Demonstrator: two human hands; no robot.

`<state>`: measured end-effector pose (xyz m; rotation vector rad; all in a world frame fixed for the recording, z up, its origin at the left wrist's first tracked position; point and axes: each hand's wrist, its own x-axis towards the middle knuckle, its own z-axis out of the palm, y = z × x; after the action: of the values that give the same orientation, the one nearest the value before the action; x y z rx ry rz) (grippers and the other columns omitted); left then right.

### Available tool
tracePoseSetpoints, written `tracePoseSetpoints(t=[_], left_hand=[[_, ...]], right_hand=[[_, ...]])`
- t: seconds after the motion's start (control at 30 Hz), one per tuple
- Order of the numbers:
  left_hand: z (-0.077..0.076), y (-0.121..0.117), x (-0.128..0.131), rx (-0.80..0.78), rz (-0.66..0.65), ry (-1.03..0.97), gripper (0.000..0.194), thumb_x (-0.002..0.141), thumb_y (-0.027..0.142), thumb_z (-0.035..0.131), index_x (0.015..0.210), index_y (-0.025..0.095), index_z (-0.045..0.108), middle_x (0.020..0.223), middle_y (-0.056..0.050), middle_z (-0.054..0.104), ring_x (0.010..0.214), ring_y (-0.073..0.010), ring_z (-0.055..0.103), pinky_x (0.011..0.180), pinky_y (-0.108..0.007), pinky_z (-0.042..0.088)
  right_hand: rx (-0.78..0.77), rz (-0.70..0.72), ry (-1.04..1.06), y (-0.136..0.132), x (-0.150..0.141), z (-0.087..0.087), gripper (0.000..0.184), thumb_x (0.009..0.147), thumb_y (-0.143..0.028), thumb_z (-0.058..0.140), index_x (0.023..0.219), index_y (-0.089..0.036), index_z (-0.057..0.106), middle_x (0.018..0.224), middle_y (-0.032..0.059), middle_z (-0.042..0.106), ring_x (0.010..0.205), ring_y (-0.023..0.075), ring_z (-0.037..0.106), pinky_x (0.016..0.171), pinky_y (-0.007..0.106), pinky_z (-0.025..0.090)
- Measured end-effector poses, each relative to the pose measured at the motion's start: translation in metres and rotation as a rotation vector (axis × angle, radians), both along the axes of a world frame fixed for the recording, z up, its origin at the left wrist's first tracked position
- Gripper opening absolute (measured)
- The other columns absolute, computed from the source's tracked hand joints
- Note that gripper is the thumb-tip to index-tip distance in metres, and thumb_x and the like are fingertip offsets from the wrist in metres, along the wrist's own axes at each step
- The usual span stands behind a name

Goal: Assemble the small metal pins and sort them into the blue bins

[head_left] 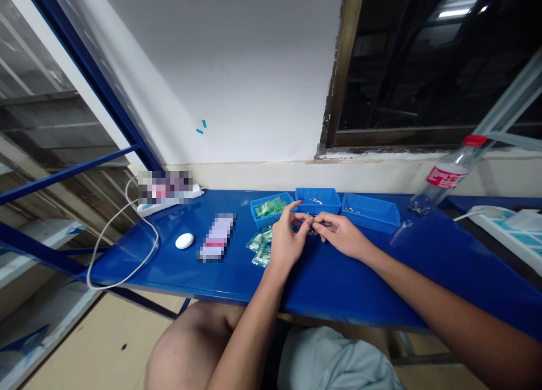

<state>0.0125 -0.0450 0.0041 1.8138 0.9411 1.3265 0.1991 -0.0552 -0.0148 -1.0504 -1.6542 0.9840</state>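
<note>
Over the blue table (pixel 351 283), my left hand (pixel 289 235) and my right hand (pixel 339 233) meet with their fingertips together. Thumb and fingers of both are pinched around something too small to make out. My left index finger sticks up a little. Just left of my left hand lie several clear packets with green parts (pixel 260 246). Beyond the hands stand three blue bins. Green packets fill the left bin (pixel 266 223), thin metal pins lie in the middle bin (pixel 330 208), and a few small metal pieces sit in the right bin (pixel 376 224).
A white oval object (pixel 184 241) and a blurred-out phone-like object (pixel 217 237) lie to the left. A power strip (pixel 169 205) with a looping white cable (pixel 154 232) is at the back left. A tilted-looking plastic bottle (pixel 446 178) stands right, near a white-and-blue object (pixel 508 229).
</note>
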Motion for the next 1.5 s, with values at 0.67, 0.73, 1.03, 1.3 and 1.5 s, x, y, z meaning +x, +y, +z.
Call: tracePoseSetpoints(t=[0.67, 0.73, 1.03, 1.3, 1.5], left_hand=[[-0.010, 0.002, -0.002, 0.160, 0.065, 0.401, 0.036, 0.104, 0.027, 0.055, 0.140, 0.022, 0.062, 0.131, -0.011, 0.075, 0.119, -0.0280, 0.071, 0.103, -0.044, 0.057], [-0.016, 0.004, -0.002, 0.220, 0.059, 0.523, 0.027, 0.103, 0.024, 0.056, 0.126, 0.019, 0.070, 0.130, -0.013, 0.074, 0.122, -0.0291, 0.069, 0.107, -0.045, 0.054], [-0.018, 0.004, -0.003, 0.218, 0.063, 0.717, 0.020, 0.094, 0.016, 0.065, 0.110, 0.020, 0.076, 0.112, -0.013, 0.078, 0.108, -0.0285, 0.072, 0.100, -0.042, 0.054], [-0.013, 0.002, -0.003, 0.210, 0.069, 0.760, 0.016, 0.093, 0.014, 0.066, 0.099, 0.021, 0.079, 0.104, -0.010, 0.078, 0.099, -0.0266, 0.071, 0.095, -0.040, 0.054], [-0.013, 0.002, -0.004, 0.237, 0.089, 0.640, 0.014, 0.093, 0.013, 0.065, 0.097, 0.022, 0.075, 0.116, -0.009, 0.075, 0.108, -0.0268, 0.069, 0.099, -0.041, 0.053]], right_hand=[[-0.095, -0.223, 0.117, 0.019, 0.010, -0.009, 0.044, 0.089, -0.062, 0.073, 0.097, -0.018, 0.073, 0.079, 0.0045, 0.073, 0.052, 0.0124, 0.061, 0.046, 0.026, 0.050], [-0.119, -0.236, 0.135, 0.026, 0.013, -0.011, 0.047, 0.087, -0.064, 0.073, 0.093, -0.018, 0.071, 0.079, 0.0056, 0.073, 0.054, 0.0145, 0.065, 0.042, 0.025, 0.049], [-0.241, -0.227, 0.153, 0.038, 0.015, -0.007, 0.053, 0.082, -0.070, 0.076, 0.087, -0.018, 0.067, 0.066, 0.0048, 0.069, 0.049, 0.0179, 0.068, 0.031, 0.022, 0.041], [-0.119, -0.321, -0.114, 0.035, 0.015, -0.002, 0.061, 0.096, -0.076, 0.051, 0.080, -0.019, 0.066, 0.054, 0.0018, 0.067, 0.033, 0.0115, 0.050, 0.037, 0.025, 0.038], [-0.017, -0.244, -0.043, 0.031, 0.012, -0.010, 0.045, 0.098, -0.064, 0.058, 0.106, -0.021, 0.067, 0.088, 0.0062, 0.077, 0.060, 0.0164, 0.070, 0.045, 0.024, 0.049]])
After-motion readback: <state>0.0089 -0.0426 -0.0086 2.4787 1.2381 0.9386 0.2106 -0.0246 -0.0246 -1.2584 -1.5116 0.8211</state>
